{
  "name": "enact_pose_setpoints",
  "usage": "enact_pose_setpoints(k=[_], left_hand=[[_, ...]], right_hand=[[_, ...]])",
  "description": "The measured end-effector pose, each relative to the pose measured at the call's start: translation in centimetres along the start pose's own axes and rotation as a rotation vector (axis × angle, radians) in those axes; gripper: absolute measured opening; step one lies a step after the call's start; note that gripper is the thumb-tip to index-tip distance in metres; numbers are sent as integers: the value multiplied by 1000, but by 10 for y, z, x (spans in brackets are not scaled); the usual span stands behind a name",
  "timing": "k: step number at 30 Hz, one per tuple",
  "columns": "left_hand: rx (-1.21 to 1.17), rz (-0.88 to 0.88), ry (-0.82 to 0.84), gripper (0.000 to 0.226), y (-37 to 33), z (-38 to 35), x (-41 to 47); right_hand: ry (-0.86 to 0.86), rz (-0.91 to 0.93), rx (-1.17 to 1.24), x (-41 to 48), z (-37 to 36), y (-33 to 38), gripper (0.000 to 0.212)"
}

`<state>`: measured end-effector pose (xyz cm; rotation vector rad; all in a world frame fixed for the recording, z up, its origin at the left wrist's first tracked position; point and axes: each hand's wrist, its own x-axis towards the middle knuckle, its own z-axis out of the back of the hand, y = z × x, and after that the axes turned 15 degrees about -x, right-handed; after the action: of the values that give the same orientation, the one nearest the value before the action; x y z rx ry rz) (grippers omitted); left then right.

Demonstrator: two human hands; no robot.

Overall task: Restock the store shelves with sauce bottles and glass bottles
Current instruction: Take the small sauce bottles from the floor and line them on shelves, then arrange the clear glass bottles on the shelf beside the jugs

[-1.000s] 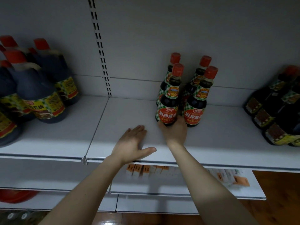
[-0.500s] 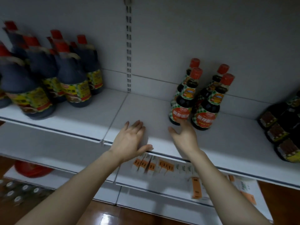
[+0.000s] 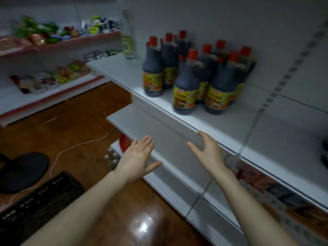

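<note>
Several large dark sauce bottles [image 3: 186, 86] with red caps and yellow labels stand grouped on the white shelf [image 3: 221, 125]. A clear glass bottle [image 3: 128, 45] with a pale label stands at the shelf's far left end. My left hand [image 3: 138, 159] hovers open and empty in front of the lower shelf's edge. My right hand [image 3: 206, 150] is open too, fingers spread, holding nothing, just before the upper shelf's front edge. Small glass bottles [image 3: 111, 158] with metal caps sit on the floor below the shelves. The small sauce bottles are out of view.
A black plastic crate [image 3: 35, 201] sits on the wooden floor at lower left, beside a black round base [image 3: 21, 171] and a white cable [image 3: 78, 144]. A red object [image 3: 123, 142] lies under the lower shelf. Red-edged shelves [image 3: 44, 47] with packaged goods stand at far left.
The view has swung left, away from the small sauce bottles. My right hand has let go of them and both hands have drawn back off the shelf, open.
</note>
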<state>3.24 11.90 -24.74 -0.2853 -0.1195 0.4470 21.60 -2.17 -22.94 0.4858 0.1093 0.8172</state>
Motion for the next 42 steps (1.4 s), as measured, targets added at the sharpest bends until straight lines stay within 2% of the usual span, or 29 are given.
enact_pose_setpoints(k=[5, 8, 11, 15, 19, 24, 30, 34, 42], left_hand=[[-80, 163, -68, 97, 114, 11, -62], [-85, 265, -28, 100, 165, 16, -90], [-112, 348, 27, 87, 200, 14, -105], [-163, 412, 63, 95, 235, -1, -109], [-186, 460, 104, 82, 267, -16, -100], [-202, 507, 180, 81, 308, -41, -73], [-325, 573, 236, 82, 345, -95, -40], [-341, 589, 281, 79, 375, -143, -19], [-420, 609, 230, 76, 444, -318, 11]], right_hand=[[128, 42, 2, -5, -76, 92, 64], [192, 50, -9, -9, -113, 123, 66], [267, 36, -47, -7, -141, 137, 67], [317, 21, -88, 9, -174, 147, 68], [379, 16, -101, 35, -212, 155, 69], [463, -8, -99, 78, -267, 164, 69], [550, -11, -130, 113, -334, 155, 66], [603, -47, -149, 124, -387, 136, 73], [569, -167, -113, 132, -553, 63, 81]])
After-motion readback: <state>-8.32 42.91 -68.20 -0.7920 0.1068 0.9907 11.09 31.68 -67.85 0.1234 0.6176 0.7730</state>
